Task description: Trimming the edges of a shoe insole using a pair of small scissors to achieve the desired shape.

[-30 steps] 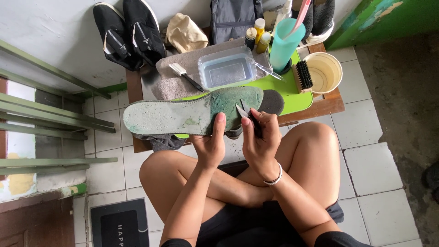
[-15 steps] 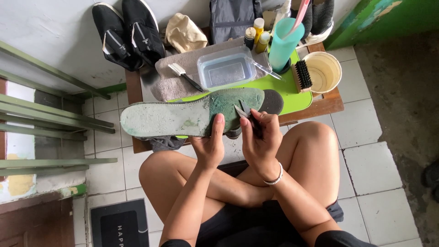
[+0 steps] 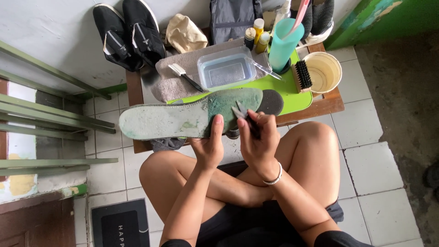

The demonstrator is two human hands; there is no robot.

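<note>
A worn grey-green shoe insole (image 3: 173, 120) is held out flat in front of me, its toe pointing left. My left hand (image 3: 210, 144) grips it from below near the heel, thumb on top. My right hand (image 3: 258, 139) is closed on small metal snips (image 3: 241, 112), whose blades touch the insole's heel end. A dark round piece (image 3: 273, 101) shows just behind the heel end. I sit cross-legged on a tiled floor.
A low wooden table (image 3: 327, 104) carries a green mat (image 3: 292, 91), a clear water tub (image 3: 226, 71), a grey towel (image 3: 171, 82) with a small brush, a teal cup (image 3: 284, 43), small bottles, a black scrub brush (image 3: 302, 75) and a cream bowl (image 3: 325, 71). Black shoes (image 3: 128, 32) stand behind.
The insole has shifted slightly down and right in my hands. My right hand with the snips has stayed at the heel end.
</note>
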